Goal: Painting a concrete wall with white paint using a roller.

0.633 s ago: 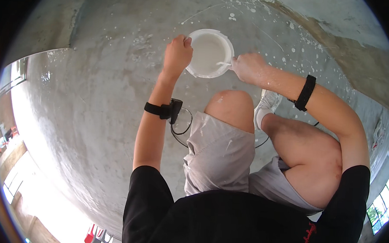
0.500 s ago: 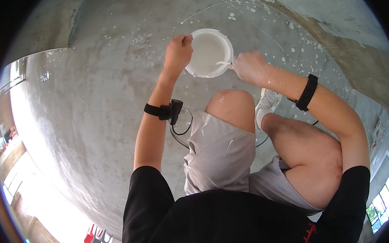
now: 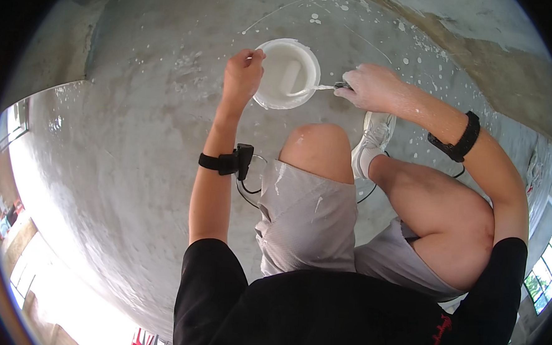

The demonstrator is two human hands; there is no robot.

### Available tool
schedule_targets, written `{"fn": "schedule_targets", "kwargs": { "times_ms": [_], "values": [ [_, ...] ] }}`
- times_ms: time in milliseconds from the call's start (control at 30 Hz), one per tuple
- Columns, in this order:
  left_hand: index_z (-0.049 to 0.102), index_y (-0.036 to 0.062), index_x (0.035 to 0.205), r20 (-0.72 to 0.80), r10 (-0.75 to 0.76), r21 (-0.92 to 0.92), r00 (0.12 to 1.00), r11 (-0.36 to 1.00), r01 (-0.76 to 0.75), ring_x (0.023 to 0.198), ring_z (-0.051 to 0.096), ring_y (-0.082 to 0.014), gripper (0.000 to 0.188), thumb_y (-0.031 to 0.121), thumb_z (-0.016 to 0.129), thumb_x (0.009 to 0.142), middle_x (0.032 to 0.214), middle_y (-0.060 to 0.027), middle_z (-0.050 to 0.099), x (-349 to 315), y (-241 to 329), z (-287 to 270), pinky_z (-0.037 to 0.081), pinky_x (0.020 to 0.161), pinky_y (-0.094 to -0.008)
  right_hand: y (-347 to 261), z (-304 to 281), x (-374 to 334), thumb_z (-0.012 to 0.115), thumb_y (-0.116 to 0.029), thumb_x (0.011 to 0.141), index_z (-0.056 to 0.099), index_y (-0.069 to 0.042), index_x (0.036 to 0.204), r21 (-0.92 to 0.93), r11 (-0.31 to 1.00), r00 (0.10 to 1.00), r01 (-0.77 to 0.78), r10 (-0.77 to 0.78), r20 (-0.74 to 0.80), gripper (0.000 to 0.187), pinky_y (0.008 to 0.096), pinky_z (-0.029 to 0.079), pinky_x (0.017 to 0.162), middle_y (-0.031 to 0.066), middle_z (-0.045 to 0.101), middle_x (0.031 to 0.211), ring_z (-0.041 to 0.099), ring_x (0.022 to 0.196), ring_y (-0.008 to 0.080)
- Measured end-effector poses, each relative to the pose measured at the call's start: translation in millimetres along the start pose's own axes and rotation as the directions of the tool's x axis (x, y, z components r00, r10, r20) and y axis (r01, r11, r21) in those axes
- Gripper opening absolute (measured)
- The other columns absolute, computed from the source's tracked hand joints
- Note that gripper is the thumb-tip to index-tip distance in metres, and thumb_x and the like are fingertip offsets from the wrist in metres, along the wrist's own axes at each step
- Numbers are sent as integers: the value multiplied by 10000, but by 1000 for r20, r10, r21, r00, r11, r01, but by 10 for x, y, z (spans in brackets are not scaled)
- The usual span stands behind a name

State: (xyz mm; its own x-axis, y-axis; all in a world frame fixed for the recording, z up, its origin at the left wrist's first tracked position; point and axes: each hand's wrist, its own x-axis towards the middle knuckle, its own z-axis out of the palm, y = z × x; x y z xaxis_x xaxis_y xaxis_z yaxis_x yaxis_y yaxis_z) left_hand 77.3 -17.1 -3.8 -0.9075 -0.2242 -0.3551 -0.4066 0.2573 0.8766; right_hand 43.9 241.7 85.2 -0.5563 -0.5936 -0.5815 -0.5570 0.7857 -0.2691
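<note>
A round white bucket [image 3: 316,65] of pale liquid, likely paint, stands on the floor in front of my knees. My left hand [image 3: 242,77] is closed on the left side of its rim. From the right, my right hand [image 3: 374,88] grips the handle of a paint roller [image 3: 290,77]. The roller's white-coated bent rod [image 3: 305,91] crosses the bucket's right rim, and its pale sleeve lies in the bucket, coated with the liquid. Part of the handle is hidden in my fist.
The grey concrete floor [image 3: 147,134] is spattered with white drops beyond the bucket. My white shoe [image 3: 374,137] stands close to it on the near right. A black cable [image 3: 250,196] hangs by my left wrist. Red and grey chairs [image 3: 145,342] show at the lower left.
My right hand has moved to the right and lifted slightly, pulling the roller's handle away from the bucket. The roller's sleeve now shows inside. My left hand stays on the rim.
</note>
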Motion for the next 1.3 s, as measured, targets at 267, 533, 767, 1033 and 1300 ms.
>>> {"fn": "schedule_targets", "kwargs": {
  "times_ms": [267, 533, 767, 1033, 1300],
  "values": [
    [659, -18, 952, 20, 6, -85, 1000, 996, -4, 501, 402, -39, 269, 236, 575, 918, 608, 8, 503, -23, 41, 42, 305, 438, -212, 173, 198, -111, 543, -366, 915, 589, -15, 844, -155, 985, 985, 82, -104, -137, 361, 474, 494, 614, 177, 621, 691, 621, 688, 376],
    [662, -21, 928, 50, -7, -70, 999, 997, 10, 558, 483, -78, 276, 242, 588, 885, 642, -37, 571, -15, 123, 179, 378, 517, -246, 369, 341, -154, 561, -329, 904, 585, -24, 871, -220, 972, 931, 85, -156, -330, 307, 453, 513, 582, 142, 629, 710, 636, 657, 349],
    [653, -39, 878, 84, 143, 52, 986, 988, -148, 601, 553, -124, 283, 237, 593, 863, 656, -77, 623, 25, 357, 431, 435, 587, -281, 355, 325, -232, 560, -315, 904, 585, -5, 863, -247, 969, 954, -11, -64, -293, 313, 446, 511, 561, 140, 651, 708, 645, 650, 340],
    [651, -45, 881, 112, 204, 123, 973, 968, -217, 652, 604, -179, 302, 250, 586, 866, 710, -118, 653, 254, 418, 559, 464, 648, -315, 228, 155, -197, 496, -336, 946, 583, -5, 840, -315, 947, 971, -61, -17, -240, 358, 415, 501, 494, 123, 614, 603, 622, 562, 320],
    [649, -44, 926, 102, 177, 137, 979, 972, -190, 672, 620, -198, 337, 282, 588, 867, 731, -127, 663, 335, 491, 523, 474, 670, -316, 208, 82, -269, 502, -339, 934, 646, 7, 802, -47, 987, 974, -153, 143, -177, 398, 451, 511, 634, 174, 652, 694, 646, 691, 355]
  ]
}}
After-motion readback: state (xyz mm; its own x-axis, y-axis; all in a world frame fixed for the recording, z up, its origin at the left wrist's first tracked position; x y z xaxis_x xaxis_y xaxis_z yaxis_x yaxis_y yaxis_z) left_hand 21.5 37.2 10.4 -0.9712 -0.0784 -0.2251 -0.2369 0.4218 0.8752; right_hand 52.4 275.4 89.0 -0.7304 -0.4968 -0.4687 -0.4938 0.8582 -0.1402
